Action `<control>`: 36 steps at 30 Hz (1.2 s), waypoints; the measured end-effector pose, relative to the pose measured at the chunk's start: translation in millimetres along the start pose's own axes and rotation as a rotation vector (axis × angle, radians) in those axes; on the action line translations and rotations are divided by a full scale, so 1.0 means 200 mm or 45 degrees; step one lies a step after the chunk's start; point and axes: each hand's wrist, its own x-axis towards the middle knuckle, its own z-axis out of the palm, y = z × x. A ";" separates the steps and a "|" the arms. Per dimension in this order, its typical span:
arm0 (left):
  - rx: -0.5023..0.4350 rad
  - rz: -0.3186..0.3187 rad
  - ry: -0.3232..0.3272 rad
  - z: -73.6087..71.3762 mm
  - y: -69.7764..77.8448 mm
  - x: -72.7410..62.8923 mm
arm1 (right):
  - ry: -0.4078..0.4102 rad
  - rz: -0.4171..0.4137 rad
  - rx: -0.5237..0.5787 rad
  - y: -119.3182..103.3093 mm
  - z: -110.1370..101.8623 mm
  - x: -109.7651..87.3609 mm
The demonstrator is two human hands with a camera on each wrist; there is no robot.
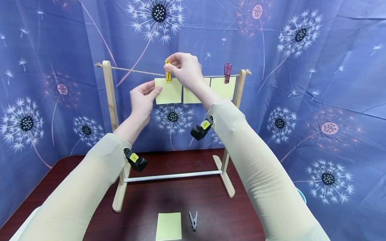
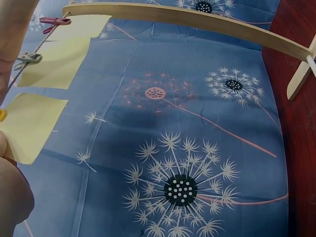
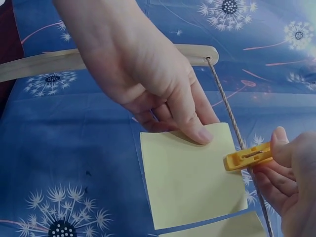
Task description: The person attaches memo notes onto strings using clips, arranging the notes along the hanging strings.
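Note:
My right hand (image 1: 187, 68) pinches a yellow clothespin (image 1: 168, 74) between thumb and fingers. The clothespin's jaws sit over the rope (image 1: 135, 71) and the top edge of a pale yellow paper sheet (image 1: 169, 94). At that sheet's left edge my left hand (image 1: 144, 97) grips the paper, thumb in front and fingers behind, as the right wrist view shows. Two more sheets hang to the right: a middle one (image 1: 191, 97), held by a grey clothespin (image 2: 30, 58), and a right one (image 1: 223, 87) under a purple clothespin (image 1: 228, 73).
A wooden frame (image 1: 110, 97) with a white lower bar (image 1: 173, 176) carries the rope. On the dark red table (image 1: 144, 197), near its front, lie another yellow sheet (image 1: 169, 226) and a grey clothespin (image 1: 193, 221). A blue dandelion-patterned curtain (image 1: 193, 20) hangs behind.

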 end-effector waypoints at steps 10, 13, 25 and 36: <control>-0.003 -0.014 0.010 -0.01 0.01 0.00 | -0.027 0.003 0.016 0.01 0.01 -0.01; 0.017 -0.006 0.011 -0.01 0.01 0.00 | -0.034 0.002 0.062 0.02 0.01 -0.02; -0.035 -0.002 0.007 -0.01 0.01 0.00 | -0.028 -0.015 0.146 0.04 0.01 -0.04; -0.065 0.004 -0.012 -0.05 0.00 0.00 | 0.027 -0.076 0.219 0.04 -0.01 -0.05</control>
